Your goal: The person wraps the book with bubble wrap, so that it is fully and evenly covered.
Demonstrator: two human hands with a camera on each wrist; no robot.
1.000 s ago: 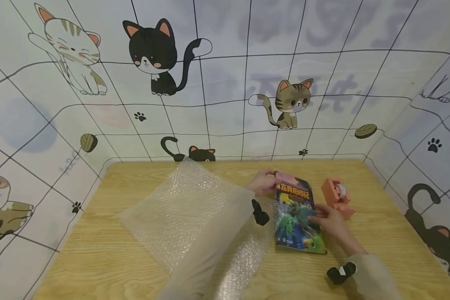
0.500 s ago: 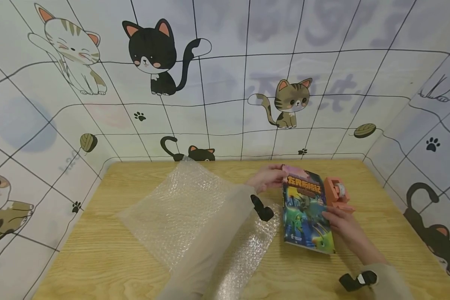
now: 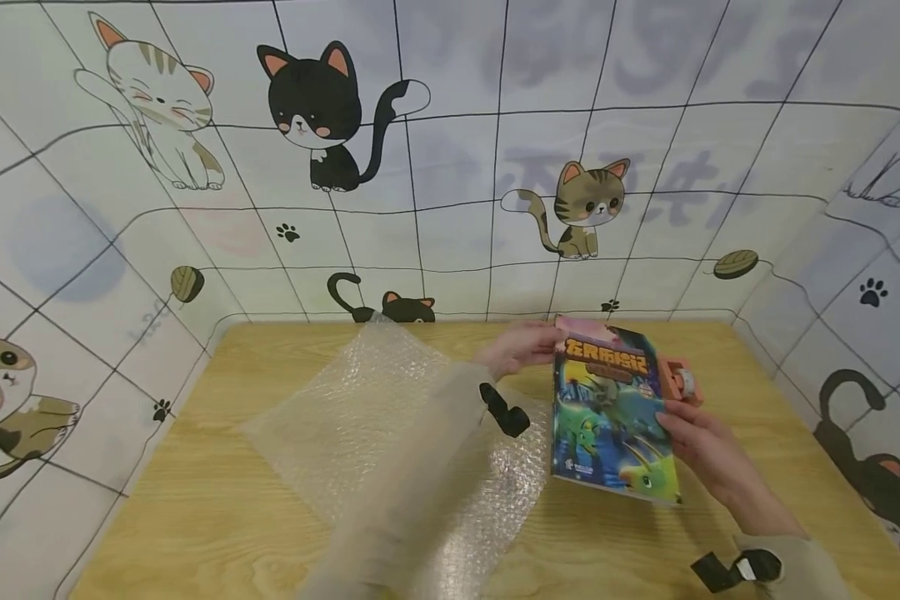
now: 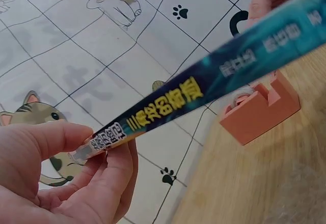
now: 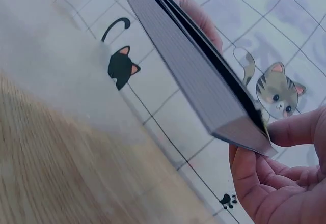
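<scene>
A paperback book (image 3: 611,408) with a colourful dinosaur cover is held up above the table, cover facing the head camera. My left hand (image 3: 523,346) pinches its upper left corner; the left wrist view shows thumb and fingers on the end of the spine (image 4: 168,99). At the book's right edge, my right hand (image 3: 708,442) grips with the thumb on the cover side. In the right wrist view the white page edges (image 5: 193,76) face the camera, and the right thumb and fingers (image 5: 249,178) pinch a corner. Bubble wrap (image 3: 367,400) lies left of the book, partly under the left sleeve.
An orange tape dispenser (image 3: 678,382) with a roll of tape stands behind the book's right side, partly hidden by it. The wooden table (image 3: 217,500) meets a cloth wall (image 3: 457,233) printed with cats at its back edge.
The book has risen toward the camera, shifting right, then slightly back left, with both hands on it. It now covers part of the tape dispenser. The bubble wrap stays in place.
</scene>
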